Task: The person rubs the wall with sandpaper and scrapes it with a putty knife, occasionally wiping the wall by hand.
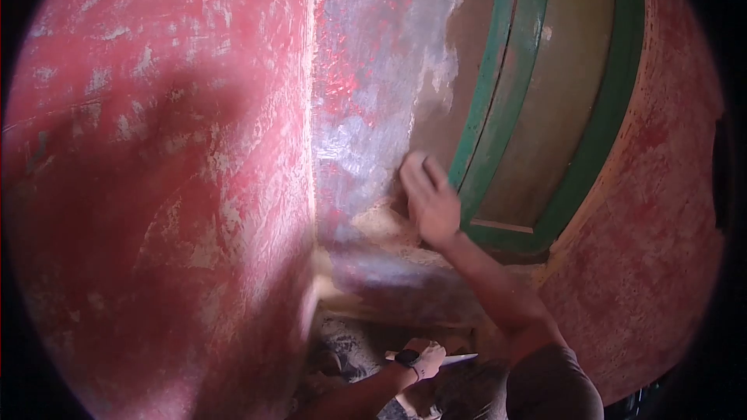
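Largest first: red wall (156,187) at 9 o'clock, scuffed, with broad shadows. More red at 4 o'clock, beyond the frame. Grey strip (366,124) toward 12 o'clock, meeting red wall at a pale corner line. Green frame (529,47) at 1 o'clock with dull panel (568,85) inside. Brown bare strip (459,93) between grey strip and frame, ragged along the grey side. Ledge (389,276) below, toward 6 o'clock. Dim floor area under that, too dark to sort out.

Right hand (436,210) up at low end of bare strip, fingers close together, pointing to 11 o'clock. Blurred; can't tell whether holding anything or pressing on the surface. Frame just beside at 3 o'clock, boxing in that side; pale patch (381,222) near at 9 o'clock.

Left hand (426,358) well below, at 6 o'clock from right hand, gripped round blade (461,359). Key relation: blade low, bare strip high, roughly 12 o'clock from blade. Long axis of blade near 9-to-3, tip toward 3, so crosswise to bare strip. Nearer to bare strip: right hand. In between: ledge and right forearm. Smallest: dark watch (405,357) on left wrist.
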Tool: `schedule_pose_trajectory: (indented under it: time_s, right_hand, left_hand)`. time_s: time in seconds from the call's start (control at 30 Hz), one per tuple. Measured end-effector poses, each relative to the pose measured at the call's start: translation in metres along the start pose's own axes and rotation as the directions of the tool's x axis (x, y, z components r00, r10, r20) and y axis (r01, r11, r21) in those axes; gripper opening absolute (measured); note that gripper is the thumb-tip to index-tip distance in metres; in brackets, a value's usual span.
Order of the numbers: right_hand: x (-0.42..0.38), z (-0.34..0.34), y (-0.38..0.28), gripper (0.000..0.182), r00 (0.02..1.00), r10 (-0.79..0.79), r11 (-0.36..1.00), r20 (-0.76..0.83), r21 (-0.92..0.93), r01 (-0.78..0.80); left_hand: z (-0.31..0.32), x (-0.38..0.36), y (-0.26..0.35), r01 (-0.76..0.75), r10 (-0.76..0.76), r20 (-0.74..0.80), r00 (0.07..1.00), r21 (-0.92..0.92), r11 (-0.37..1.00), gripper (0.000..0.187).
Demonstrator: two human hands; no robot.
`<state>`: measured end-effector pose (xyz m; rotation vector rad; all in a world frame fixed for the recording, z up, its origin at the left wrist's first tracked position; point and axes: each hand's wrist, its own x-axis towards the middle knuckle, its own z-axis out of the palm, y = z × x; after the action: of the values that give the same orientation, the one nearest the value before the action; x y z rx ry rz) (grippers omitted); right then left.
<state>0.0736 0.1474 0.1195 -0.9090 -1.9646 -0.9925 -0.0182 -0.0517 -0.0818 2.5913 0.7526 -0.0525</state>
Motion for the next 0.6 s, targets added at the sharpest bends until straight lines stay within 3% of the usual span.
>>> schedule_pose_trajectory:
  time_s: [0.1, 0.2, 0.3, 0.4, 0.43, 0.53, 0.6]
  right_hand:
    - [-0.032, -0.003, -0.001, 0.059, 0.973, -0.167, 0.982, 0.161, -0.063, 0.179]
    - [0.011, -0.017, 0.014, 0.060, 1.000, 0.002, 1.000, -0.015, -0.016, -0.002]
    - [0.049, -0.028, 0.023, 0.061, 0.956, 0.107, 0.968, -0.274, -0.192, -0.163]
    - [0.029, -0.020, 0.007, 0.060, 0.982, 0.121, 0.987, -0.142, -0.092, -0.135]
    - [0.007, -0.013, 0.005, 0.059, 0.996, 0.040, 0.999, -0.074, -0.020, -0.041]
    - [-0.050, -0.005, -0.004, 0.053, 0.996, -0.039, 0.998, 0.082, -0.037, 0.042]
    - [-0.038, -0.005, 0.007, 0.051, 0.998, 0.065, 0.997, -0.018, -0.036, -0.066]
  left_hand:
    - [-0.002, -0.002, -0.001, -0.014, 0.014, 0.001, 1.000, -0.012, 1.000, 0.030]
    - [-0.008, -0.009, 0.000, -0.016, 0.016, -0.001, 1.000, -0.007, 1.000, 0.029]
    - [-0.003, -0.006, 0.000, -0.003, 0.003, -0.024, 1.000, -0.009, 1.000, 0.028]
    - [0.003, -0.002, 0.000, -0.001, 0.002, -0.040, 0.999, 0.003, 1.000, 0.027]
    - [0.007, -0.001, 0.000, -0.005, 0.005, -0.048, 0.999, 0.008, 1.000, 0.027]
    - [0.006, -0.001, -0.003, -0.022, 0.022, -0.037, 0.999, -0.004, 1.000, 0.027]
    - [0.000, -0.001, -0.005, -0.029, 0.028, -0.032, 0.999, -0.012, 1.000, 0.028]
